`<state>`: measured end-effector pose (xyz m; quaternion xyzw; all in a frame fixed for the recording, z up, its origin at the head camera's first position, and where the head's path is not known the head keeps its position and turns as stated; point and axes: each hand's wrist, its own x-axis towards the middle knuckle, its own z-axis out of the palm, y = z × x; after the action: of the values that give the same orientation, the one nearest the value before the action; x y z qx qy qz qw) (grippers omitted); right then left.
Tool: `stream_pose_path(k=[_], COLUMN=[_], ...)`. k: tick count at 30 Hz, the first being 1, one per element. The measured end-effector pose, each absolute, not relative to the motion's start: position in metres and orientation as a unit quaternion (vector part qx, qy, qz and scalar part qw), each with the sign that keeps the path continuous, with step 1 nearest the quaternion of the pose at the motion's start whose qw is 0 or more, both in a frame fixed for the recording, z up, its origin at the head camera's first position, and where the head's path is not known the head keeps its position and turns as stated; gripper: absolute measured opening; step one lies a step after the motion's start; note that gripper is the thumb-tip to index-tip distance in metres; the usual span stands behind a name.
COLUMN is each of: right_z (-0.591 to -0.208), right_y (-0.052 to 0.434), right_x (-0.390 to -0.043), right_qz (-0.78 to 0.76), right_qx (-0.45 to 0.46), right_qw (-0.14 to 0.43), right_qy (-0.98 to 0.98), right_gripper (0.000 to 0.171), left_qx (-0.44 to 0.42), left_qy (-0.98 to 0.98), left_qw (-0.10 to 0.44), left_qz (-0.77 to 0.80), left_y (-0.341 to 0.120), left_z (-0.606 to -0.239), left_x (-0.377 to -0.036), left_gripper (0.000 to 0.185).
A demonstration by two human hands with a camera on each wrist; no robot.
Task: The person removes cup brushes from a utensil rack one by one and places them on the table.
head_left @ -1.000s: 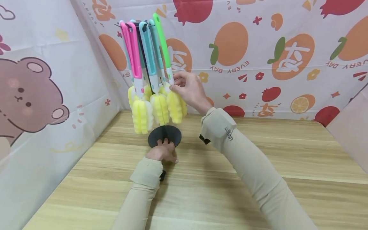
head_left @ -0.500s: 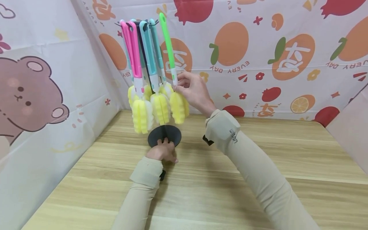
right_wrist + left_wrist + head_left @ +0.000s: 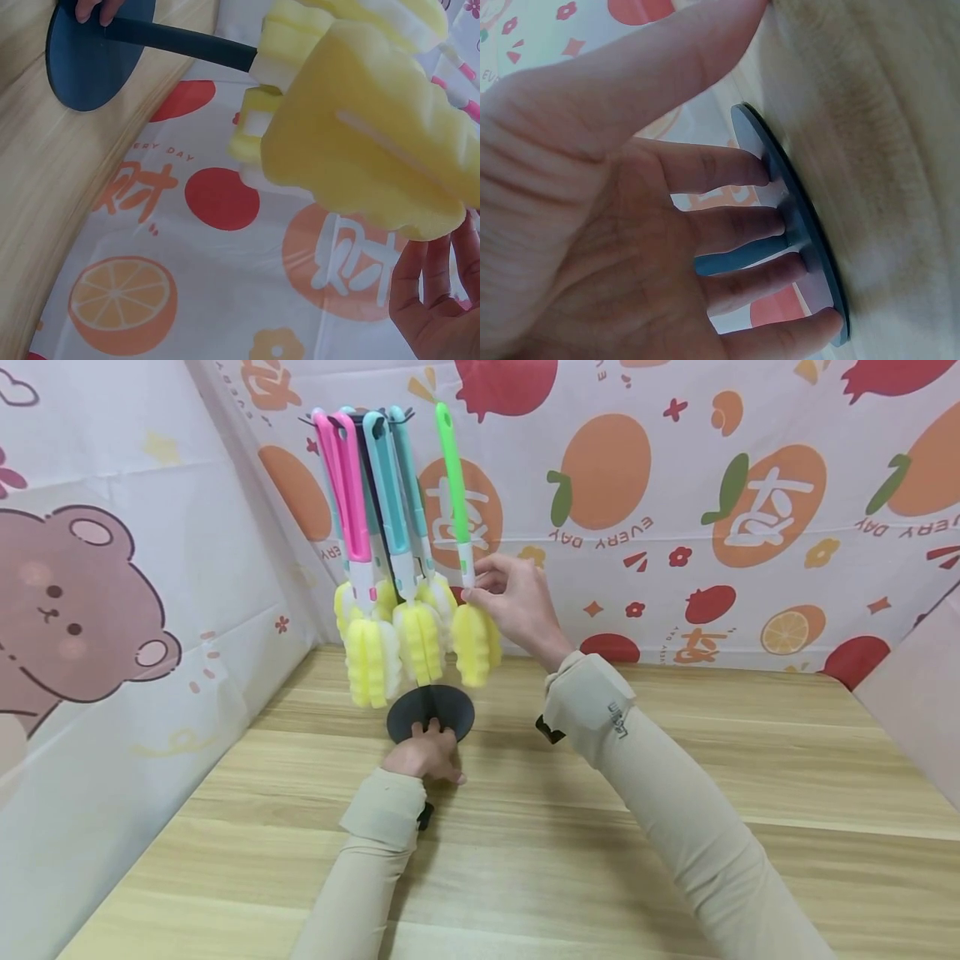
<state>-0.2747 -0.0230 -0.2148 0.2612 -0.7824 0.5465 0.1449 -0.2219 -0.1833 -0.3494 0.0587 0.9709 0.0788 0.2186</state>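
Right hand (image 3: 517, 606): pinching the green-handled sponge brush (image 3: 459, 518) at the white neck just above its foam, fingers curling round it; the brush is standing free of the rack's top hooks, tilting slightly right.
Green brush's place: hanging in the air just beside the rack, over the far left part of the desk (image 3: 675, 760), its yellow sponge head (image 3: 476, 645) nearly touching its neighbours.
Left hand (image 3: 423, 756): pressing down on the black round base (image 3: 431, 712), straight fingers straddling the black pole (image 3: 739, 255); nothing is being gripped here, the hand is flat.
Rack: the pink brushes (image 3: 345, 493) and teal brushes (image 3: 393, 485) are dangling from the top, sponges bunching together low down.
Handling: looking light and top-long; the handle is seeming stiff plastic, the foam soft and squashy, so the neck or handle is the sound place for the grip, not the sponge.
Risk: the rack is looking tippy, hence the steadying palm.
Backdrop: a fruit-print cloth (image 3: 750, 485) is hanging behind.
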Motion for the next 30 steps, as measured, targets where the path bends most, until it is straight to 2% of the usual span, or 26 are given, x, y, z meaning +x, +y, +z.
stream_pose_path(k=[30], right_z=[-0.239], right_y=[-0.002], right_x=[-0.279], right_qz=[0.563], right_qx=[0.226], right_qw=[0.151], right_qy=[-0.781], right_gripper=[0.02], left_qx=[0.055], left_qy=[0.971], left_qw=[0.217], left_qz=[0.083], left_y=[-0.184], left_z=[-0.349], left_x=[-0.22], left_gripper=[0.078])
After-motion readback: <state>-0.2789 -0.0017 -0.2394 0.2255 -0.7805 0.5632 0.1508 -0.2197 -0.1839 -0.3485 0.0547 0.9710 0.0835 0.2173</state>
